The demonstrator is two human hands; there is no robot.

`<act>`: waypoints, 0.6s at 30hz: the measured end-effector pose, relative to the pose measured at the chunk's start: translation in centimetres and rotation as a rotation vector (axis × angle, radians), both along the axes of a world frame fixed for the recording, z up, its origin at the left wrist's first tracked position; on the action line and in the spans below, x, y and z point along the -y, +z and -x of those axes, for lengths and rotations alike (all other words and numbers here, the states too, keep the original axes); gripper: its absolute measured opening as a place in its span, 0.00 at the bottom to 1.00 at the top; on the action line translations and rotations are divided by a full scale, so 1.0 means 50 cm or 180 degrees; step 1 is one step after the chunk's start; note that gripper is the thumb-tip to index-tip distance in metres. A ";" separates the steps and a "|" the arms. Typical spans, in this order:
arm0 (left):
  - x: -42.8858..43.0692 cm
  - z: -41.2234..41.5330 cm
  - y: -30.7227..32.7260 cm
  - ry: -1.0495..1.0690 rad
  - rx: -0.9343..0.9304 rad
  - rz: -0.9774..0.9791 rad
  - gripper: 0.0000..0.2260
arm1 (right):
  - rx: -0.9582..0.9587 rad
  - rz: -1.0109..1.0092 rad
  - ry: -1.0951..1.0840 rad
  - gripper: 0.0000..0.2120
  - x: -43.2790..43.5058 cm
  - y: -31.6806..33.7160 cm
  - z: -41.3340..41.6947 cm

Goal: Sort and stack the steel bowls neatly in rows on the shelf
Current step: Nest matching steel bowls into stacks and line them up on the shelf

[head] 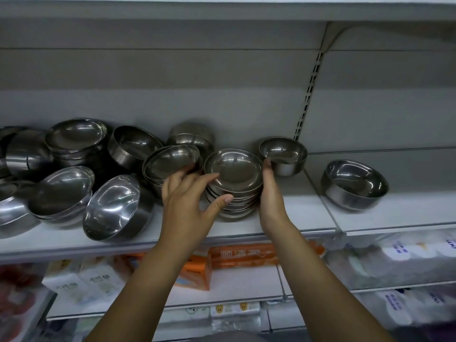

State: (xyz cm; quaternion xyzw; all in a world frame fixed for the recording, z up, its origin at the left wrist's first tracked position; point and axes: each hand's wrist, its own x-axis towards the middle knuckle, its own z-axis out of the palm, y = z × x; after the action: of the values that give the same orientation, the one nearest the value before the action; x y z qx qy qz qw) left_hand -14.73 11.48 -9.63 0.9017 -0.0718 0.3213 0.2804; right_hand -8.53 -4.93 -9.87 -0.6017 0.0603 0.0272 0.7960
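Note:
A stack of shallow steel bowls (234, 174) stands mid-shelf on the white shelf (303, 213). My left hand (187, 196) is at its left side, index finger on the top rim and thumb against the lower bowls, fingers spread and fairly straight. My right hand (270, 193) lies flat against the stack's right side, fingertips up near a small deep bowl (283, 154) behind. A tilted nested stack (170, 161) leans just left of my left fingers.
Several loose bowls and stacks crowd the shelf's left half, including a tipped large bowl (113, 208) near the front edge. A single large bowl (355, 183) sits on the right bay past the slotted upright (308, 95). Packaged goods (241, 255) fill the lower shelves.

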 end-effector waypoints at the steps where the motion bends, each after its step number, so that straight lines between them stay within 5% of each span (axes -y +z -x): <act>1: -0.003 0.003 0.004 -0.0055 -0.0006 0.0082 0.24 | -0.0020 0.0033 -0.0071 0.26 -0.004 -0.001 -0.002; 10: -0.036 0.010 0.036 0.0376 0.0261 0.1026 0.17 | 0.0028 0.0264 -0.0302 0.27 -0.028 0.009 -0.005; 14: -0.080 -0.024 0.054 0.1173 -0.0420 0.0726 0.23 | 0.0031 0.0311 -0.0375 0.27 -0.031 0.013 -0.005; 18: -0.103 -0.034 0.071 0.0813 -0.0733 0.0896 0.24 | -0.0011 0.0421 -0.0380 0.30 -0.039 0.013 -0.010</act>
State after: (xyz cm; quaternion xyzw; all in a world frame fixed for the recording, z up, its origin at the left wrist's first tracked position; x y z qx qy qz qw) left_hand -13.04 16.65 -6.09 0.8862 0.1210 0.2559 0.3668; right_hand -8.02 -3.00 -9.21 -0.6483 0.0991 -0.0234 0.7545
